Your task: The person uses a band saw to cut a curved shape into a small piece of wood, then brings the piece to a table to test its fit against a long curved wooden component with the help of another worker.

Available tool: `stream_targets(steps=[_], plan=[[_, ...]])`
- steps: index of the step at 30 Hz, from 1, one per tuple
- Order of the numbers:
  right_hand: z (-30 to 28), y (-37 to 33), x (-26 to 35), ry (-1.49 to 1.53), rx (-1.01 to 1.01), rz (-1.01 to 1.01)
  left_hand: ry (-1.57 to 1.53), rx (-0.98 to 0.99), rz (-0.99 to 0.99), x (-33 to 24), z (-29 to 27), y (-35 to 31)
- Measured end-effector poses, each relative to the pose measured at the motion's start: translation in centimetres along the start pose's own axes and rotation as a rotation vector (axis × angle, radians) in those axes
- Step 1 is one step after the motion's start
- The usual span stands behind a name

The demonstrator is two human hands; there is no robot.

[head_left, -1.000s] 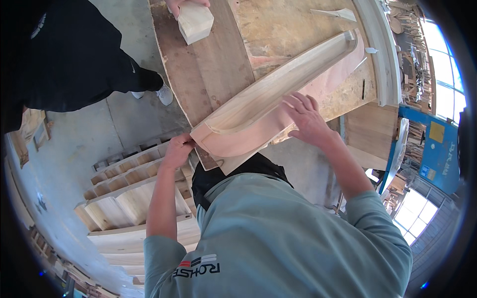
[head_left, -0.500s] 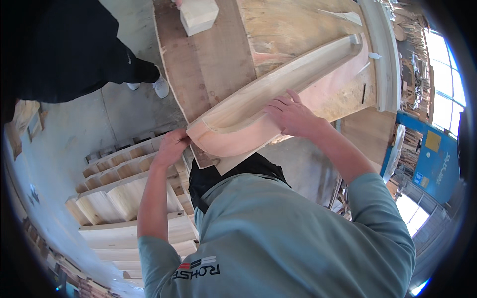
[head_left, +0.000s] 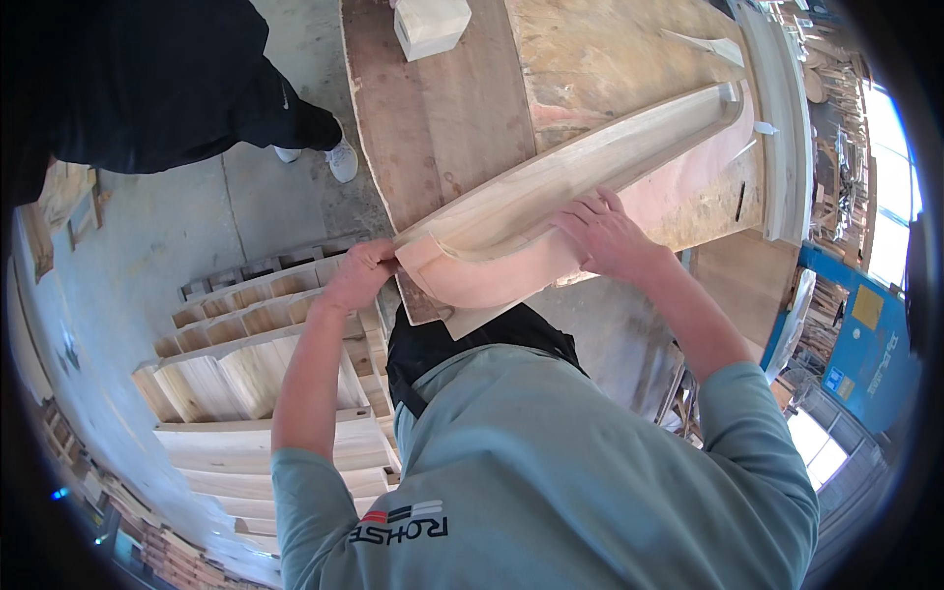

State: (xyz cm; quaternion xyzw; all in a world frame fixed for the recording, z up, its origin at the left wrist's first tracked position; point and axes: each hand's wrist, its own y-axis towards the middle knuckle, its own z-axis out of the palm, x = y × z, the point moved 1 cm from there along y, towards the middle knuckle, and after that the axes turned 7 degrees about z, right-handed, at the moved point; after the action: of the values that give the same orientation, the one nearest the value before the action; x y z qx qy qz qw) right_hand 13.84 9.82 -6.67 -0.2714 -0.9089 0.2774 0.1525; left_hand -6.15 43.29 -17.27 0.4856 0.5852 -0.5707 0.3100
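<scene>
A long, pale wooden piece [head_left: 492, 272], hollowed like a trough with a curved near wall, lies slantwise on the worktable [head_left: 447, 128]. At its near left end my left hand [head_left: 362, 275] is closed on the corner, its fingertips partly hidden. My right hand [head_left: 612, 241] grips the near wall around mid-length, fingers bent over the rim toward the hollow and the thumb lower on the outer side. Beneath the piece, a thin flat board [head_left: 482, 313] juts out with a pointed corner toward my waist.
A pale wooden block [head_left: 431, 28] sits on the table's far left part. Another person in dark clothes [head_left: 147, 88] stands at upper left. Stacked shaped wood pieces [head_left: 236, 379] fill the floor at left. A blue machine panel [head_left: 851, 329] stands at right, and long mouldings [head_left: 782, 128] edge the table.
The whole view has shifted, so the table and the wooden piece appear farther right. Both hands keep about the same places on the piece.
</scene>
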Motion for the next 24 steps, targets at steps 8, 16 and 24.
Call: stream_targets(steps=[8,16,24], plan=[[0.0,-3.3,1.5,0.025,-0.197,0.148,0.121,0.16,-0.112,0.0,-1.1,1.1],[8.1,-9.4,4.0,0.894,-0.636,0.522,0.0,0.238,-0.202,-0.9,-1.5,2.0],[13.2,-5.8,9.3,1.775,-0.777,0.796,0.099,0.241,-0.189,-1.2,-1.3,2.2]])
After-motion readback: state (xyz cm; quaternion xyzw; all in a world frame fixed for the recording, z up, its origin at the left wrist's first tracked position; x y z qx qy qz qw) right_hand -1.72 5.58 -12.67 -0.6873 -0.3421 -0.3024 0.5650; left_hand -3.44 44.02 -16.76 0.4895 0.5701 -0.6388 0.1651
